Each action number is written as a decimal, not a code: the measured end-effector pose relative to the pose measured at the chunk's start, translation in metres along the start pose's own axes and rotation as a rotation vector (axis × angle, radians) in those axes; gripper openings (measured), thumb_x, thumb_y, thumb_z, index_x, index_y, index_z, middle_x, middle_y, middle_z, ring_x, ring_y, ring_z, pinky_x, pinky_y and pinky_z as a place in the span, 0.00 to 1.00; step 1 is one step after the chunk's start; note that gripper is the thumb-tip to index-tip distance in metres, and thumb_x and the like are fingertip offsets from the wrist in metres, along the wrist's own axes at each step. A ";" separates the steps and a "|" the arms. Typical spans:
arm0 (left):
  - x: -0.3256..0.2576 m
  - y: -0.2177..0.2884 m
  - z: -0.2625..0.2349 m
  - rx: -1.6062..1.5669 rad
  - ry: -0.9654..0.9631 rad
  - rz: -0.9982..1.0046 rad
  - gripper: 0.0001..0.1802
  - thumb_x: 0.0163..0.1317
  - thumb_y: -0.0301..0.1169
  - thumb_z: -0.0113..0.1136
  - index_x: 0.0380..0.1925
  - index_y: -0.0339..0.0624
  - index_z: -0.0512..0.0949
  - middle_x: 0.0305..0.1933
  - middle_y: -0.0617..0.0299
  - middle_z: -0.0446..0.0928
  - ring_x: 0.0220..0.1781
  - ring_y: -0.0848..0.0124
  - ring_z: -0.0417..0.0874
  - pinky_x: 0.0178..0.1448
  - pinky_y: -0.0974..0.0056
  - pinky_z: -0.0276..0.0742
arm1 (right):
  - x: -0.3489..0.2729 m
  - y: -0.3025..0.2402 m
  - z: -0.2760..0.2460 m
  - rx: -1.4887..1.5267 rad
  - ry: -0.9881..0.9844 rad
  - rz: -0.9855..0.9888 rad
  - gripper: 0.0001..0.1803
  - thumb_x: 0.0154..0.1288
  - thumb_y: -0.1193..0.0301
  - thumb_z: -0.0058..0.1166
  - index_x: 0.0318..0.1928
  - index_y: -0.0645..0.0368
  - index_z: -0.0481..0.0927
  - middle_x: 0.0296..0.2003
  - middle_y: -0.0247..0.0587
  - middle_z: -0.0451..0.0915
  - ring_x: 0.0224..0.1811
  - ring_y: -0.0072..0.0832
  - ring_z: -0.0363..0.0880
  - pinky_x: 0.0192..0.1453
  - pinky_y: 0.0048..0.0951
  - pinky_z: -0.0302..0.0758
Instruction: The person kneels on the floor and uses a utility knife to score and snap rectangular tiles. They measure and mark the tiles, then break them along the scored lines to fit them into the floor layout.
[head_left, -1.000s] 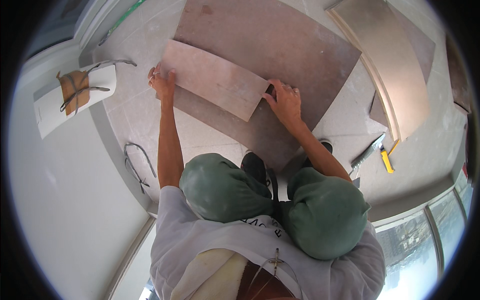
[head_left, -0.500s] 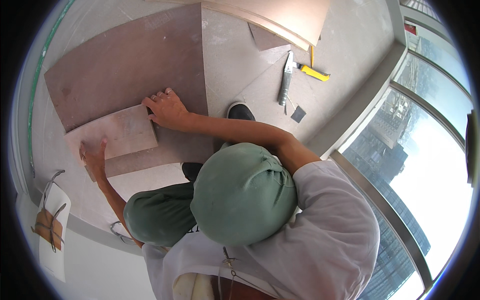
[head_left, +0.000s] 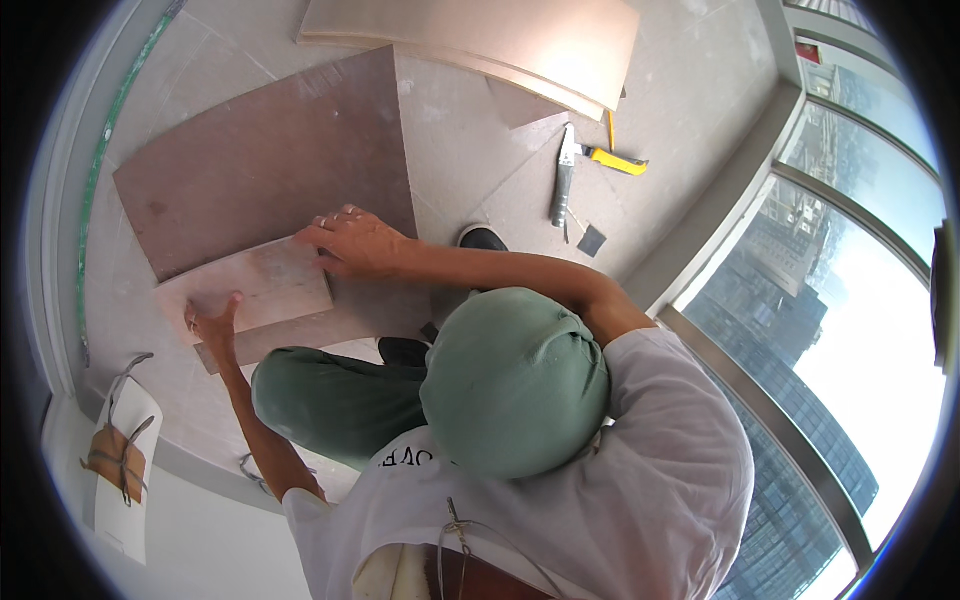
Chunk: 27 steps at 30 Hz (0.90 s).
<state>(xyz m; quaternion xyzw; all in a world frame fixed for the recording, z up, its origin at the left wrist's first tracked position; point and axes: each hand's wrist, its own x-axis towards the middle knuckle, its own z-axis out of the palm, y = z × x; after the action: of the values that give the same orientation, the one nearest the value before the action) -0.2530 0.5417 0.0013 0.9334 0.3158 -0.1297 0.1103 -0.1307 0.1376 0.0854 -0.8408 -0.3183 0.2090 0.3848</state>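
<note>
A pale, narrow wooden board (head_left: pixel 275 275) lies over a larger reddish-brown sheet (head_left: pixel 270 165) on the floor. My left hand (head_left: pixel 214 322) rests on the pale board's left part, thumb and fingers spread apart on its surface. At the far right corner of that board, my right hand (head_left: pixel 358 243) is bent over the edge, its fingers curled and slightly blurred. The fingertips' underside there is hidden. My green-clad knees (head_left: pixel 515 385) are bent close to the boards.
Beyond the sheet lies a stack of light boards (head_left: pixel 470 40). To the right are a dark-handled hammer-like tool (head_left: pixel 563 180), a yellow-handled knife (head_left: pixel 618 162) and a small dark square (head_left: pixel 592 241). Windows (head_left: pixel 800 290) line the right; a cord-tied white panel (head_left: pixel 125 470) stands at left.
The view has shifted, so the boards sit slightly lower and further right. Both hands stay at the pale board; the right fingers have shifted slightly at its corner.
</note>
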 end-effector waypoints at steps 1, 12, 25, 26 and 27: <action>0.001 -0.005 0.001 -0.009 0.005 0.003 0.74 0.33 0.62 0.83 0.72 0.24 0.56 0.74 0.38 0.60 0.79 0.45 0.54 0.79 0.46 0.57 | -0.005 0.000 -0.016 -0.004 0.027 -0.014 0.24 0.70 0.60 0.59 0.62 0.52 0.73 0.47 0.46 0.82 0.49 0.44 0.81 0.61 0.44 0.73; 0.001 -0.002 -0.002 0.007 -0.048 -0.001 0.74 0.35 0.63 0.81 0.72 0.23 0.55 0.76 0.36 0.54 0.78 0.41 0.55 0.77 0.42 0.59 | -0.260 0.168 -0.122 -0.235 0.724 0.851 0.21 0.67 0.71 0.61 0.59 0.58 0.73 0.49 0.45 0.81 0.40 0.34 0.85 0.46 0.37 0.81; 0.006 -0.009 0.001 -0.051 -0.073 -0.047 0.78 0.31 0.62 0.84 0.71 0.17 0.53 0.76 0.32 0.53 0.78 0.40 0.54 0.77 0.44 0.59 | -0.265 0.208 -0.088 -0.123 0.610 1.149 0.36 0.54 0.57 0.73 0.57 0.61 0.71 0.40 0.50 0.80 0.44 0.46 0.81 0.51 0.43 0.77; 0.008 0.003 -0.002 -0.050 -0.080 -0.057 0.78 0.32 0.61 0.84 0.72 0.18 0.53 0.76 0.31 0.51 0.79 0.40 0.53 0.77 0.44 0.60 | -0.275 0.209 -0.086 -0.158 0.623 1.114 0.34 0.55 0.56 0.71 0.54 0.63 0.72 0.40 0.51 0.80 0.43 0.46 0.80 0.50 0.44 0.76; 0.005 0.008 -0.007 -0.043 -0.081 -0.082 0.78 0.32 0.61 0.84 0.72 0.20 0.52 0.77 0.31 0.50 0.80 0.40 0.52 0.77 0.45 0.61 | -0.274 0.203 -0.083 -0.166 0.655 1.091 0.32 0.56 0.57 0.70 0.53 0.64 0.73 0.40 0.52 0.79 0.42 0.46 0.80 0.50 0.44 0.76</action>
<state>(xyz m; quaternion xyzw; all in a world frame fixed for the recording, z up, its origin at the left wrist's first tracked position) -0.2423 0.5404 0.0076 0.9112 0.3517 -0.1647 0.1377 -0.2003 -0.1976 0.0073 -0.9291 0.2743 0.0817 0.2340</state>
